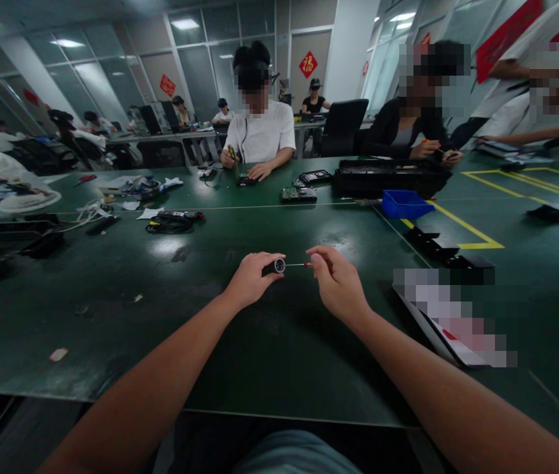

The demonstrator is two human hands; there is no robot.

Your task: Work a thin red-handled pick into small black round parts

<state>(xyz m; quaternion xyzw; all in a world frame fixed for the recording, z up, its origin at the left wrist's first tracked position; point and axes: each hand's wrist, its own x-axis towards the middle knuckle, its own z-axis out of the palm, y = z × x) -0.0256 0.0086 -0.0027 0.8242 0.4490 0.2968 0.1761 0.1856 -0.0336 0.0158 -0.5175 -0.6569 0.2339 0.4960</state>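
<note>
Between the thumb and fingers of my left hand [251, 279] is a small black cylinder [275, 266] with a silvery ring-shaped end turned right and toward me. My right hand [337, 283] pinches the red handle of a thin screwdriver [299, 264]. The metal shaft runs level to the left, and its tip reaches the cylinder's ringed end; whether it sits inside cannot be made out. Both hands are just above the green tabletop [279, 355], near its middle.
Right of my right arm lies a blurred-out flat item [450, 322]. Black parts [447, 250] and a blue bin [406, 203] are beyond it. Circuit-board devices [299, 193] and a coiled black cable [173, 222] lie farther back. A person in white [264, 135] works across the table.
</note>
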